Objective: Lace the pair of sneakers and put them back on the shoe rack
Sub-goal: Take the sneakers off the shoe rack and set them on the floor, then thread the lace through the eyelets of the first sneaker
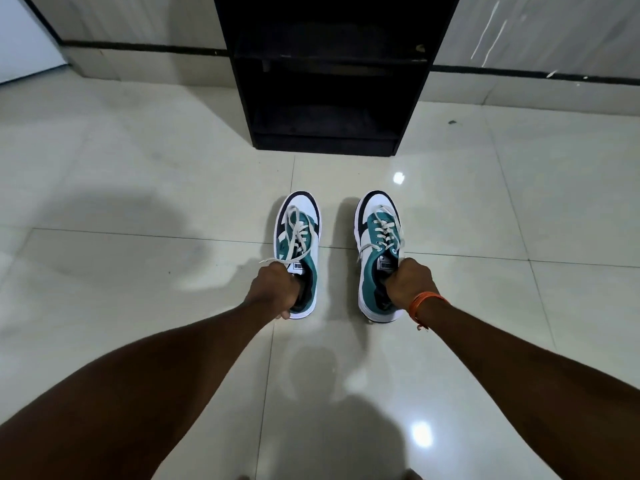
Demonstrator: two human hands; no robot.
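Observation:
Two white, teal and navy sneakers with cream laces are side by side, toes pointing away from me. My left hand (273, 289) grips the collar of the left sneaker (298, 233), fingers tucked inside its opening. My right hand (410, 282), with an orange thread band at the wrist, grips the collar of the right sneaker (379, 233) the same way. Both shoes are laced, with loose lace ends trailing near my knuckles. Whether they rest on the floor or hang just above it is unclear. The black shoe rack (329, 77) stands straight ahead, its shelves dark.
Glossy pale floor tiles (138, 202) spread all around, with light glare spots. A tiled wall with a black band (519, 69) runs behind the rack. A white panel (20, 39) stands at the far left.

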